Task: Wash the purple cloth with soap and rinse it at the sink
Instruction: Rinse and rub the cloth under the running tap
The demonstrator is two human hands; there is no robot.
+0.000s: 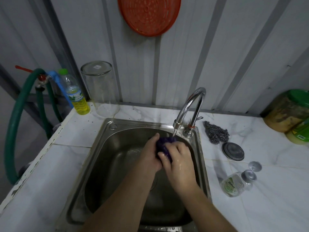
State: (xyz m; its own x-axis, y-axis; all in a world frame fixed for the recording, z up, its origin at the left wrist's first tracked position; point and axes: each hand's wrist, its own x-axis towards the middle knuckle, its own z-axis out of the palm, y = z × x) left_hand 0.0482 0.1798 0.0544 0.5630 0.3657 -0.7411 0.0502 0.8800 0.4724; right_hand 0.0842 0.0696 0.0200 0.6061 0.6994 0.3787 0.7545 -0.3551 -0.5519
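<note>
A person stands at a steel sink (100, 164) set into a white marbled desk (55, 173), both bare forearms reaching in over its near edge. One purple cloth (164, 145) is bunched between the two hands, just below the mouth of the single chrome tap (190, 106) at the sink's back right corner, and a thin stream of water (174, 132) falls onto it. The cloth is wadded into a lump; the little that shows runs from the tap end back toward the person, and which end is which cannot be told. The left hand (150, 154) has its grip curled round the cloth's left side. The right hand (177, 158), wet and shining, has its grip clamped over the cloth's right side, fingers wrapped across the top.

Left of the sink, at the back of the desk, stand one plastic bottle of yellow liquid (76, 94) with a green cap and one tall clear glass jar (101, 87), upside down. Further left a green hose (15, 118) loops down from a wall valve. Right of the sink lie one steel wool scourer (216, 132), one round grey lid (233, 151), and one small clear bottle with a green label (234, 183), lying on its side. Two green-lidded containers (287, 111) stand at the far right. One red plastic strainer (148, 14) hangs on the wall above the sink.
</note>
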